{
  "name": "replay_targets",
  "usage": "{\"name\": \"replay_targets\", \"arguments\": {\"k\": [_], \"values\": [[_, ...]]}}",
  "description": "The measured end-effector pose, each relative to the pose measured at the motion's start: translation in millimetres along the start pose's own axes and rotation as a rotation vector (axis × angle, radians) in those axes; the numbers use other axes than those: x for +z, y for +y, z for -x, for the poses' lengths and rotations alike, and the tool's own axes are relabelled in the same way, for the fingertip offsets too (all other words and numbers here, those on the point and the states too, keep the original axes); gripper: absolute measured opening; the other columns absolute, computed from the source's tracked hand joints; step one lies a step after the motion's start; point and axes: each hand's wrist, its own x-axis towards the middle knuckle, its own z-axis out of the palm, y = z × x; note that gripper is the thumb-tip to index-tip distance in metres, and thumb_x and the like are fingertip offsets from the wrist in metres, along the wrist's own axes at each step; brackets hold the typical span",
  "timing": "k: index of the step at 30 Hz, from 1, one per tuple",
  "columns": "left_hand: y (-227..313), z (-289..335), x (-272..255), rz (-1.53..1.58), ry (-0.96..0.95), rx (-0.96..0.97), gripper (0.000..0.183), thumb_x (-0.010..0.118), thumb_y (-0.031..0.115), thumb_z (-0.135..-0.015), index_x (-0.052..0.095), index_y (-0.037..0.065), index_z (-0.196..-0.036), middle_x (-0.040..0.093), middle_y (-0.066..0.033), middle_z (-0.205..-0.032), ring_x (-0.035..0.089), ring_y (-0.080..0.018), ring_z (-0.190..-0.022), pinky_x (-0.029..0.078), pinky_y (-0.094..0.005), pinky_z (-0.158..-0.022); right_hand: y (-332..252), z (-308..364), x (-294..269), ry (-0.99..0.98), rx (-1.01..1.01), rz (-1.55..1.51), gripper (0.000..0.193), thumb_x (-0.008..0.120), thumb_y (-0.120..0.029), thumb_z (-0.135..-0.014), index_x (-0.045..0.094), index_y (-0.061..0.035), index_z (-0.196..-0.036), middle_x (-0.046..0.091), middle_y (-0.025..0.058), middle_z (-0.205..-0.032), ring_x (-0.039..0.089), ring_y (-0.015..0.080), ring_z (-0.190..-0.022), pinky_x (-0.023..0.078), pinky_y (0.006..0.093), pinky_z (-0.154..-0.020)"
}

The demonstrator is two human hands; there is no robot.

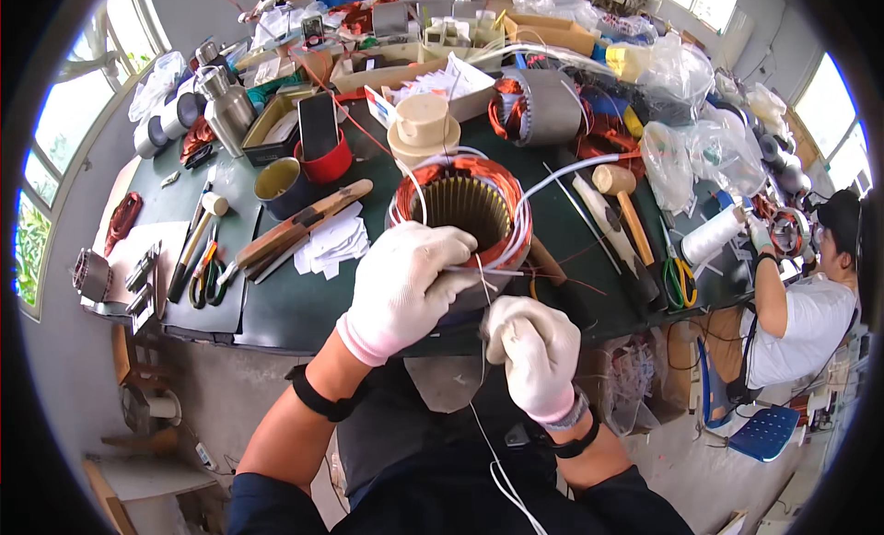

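A motor stator (529,224) with orange copper windings stands upright at the table's near edge, its slotted bore facing up. White sleeved leads loop around its rim. My left hand (401,291), in a white knit glove, is closed at the near side of the winding; what its fingertips pinch is hidden. Just to the right and lower, my right hand (536,351), also gloved, is closed on a thin white cord (502,480). This cord runs from the winding's near rim down past the right fingers into my lap.
Left lie a wooden wedge tool (304,224), paper slips (333,245) and scissors (204,275). Right are a mallet (631,217), green-handled scissors (680,282) and a white thread spool (714,236). Behind stands another stator (552,107). A co-worker (801,323) sits at far right.
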Motion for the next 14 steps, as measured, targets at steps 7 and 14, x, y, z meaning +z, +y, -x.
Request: {"name": "replay_targets", "arguments": {"k": [7, 14], "values": [[27, -28, -29, -0.07, -0.27, -0.1, 0.039, 0.087, 0.009, -0.075, 0.07, 0.003, -0.11, 0.075, -0.0121, -0.107, 0.071, -0.0346, -0.097, 0.055, -0.042, -0.09, -4, 5, 1, -0.098, -0.012, 0.111, 0.021, 0.058, -0.001, -0.096, 0.062, 0.0034, -0.076, 0.064, 0.0119, -0.069, 0.061, 0.0227, -0.059, 0.046, 0.0343, -0.058], [36, -34, -13, -0.152, -0.25, -0.189, 0.025, 0.082, 0.011, -0.08, 0.073, 0.005, -0.103, 0.073, -0.0121, -0.087, 0.069, -0.0358, -0.09, 0.052, -0.0442, -0.085, 1, 14, 6, -0.135, -0.351, 0.41, 0.008, 0.072, -0.007, -0.089, 0.069, -0.0069, -0.082, 0.067, 0.0078, -0.081, 0.065, 0.033, -0.079, 0.05, 0.0401, -0.074]]}}
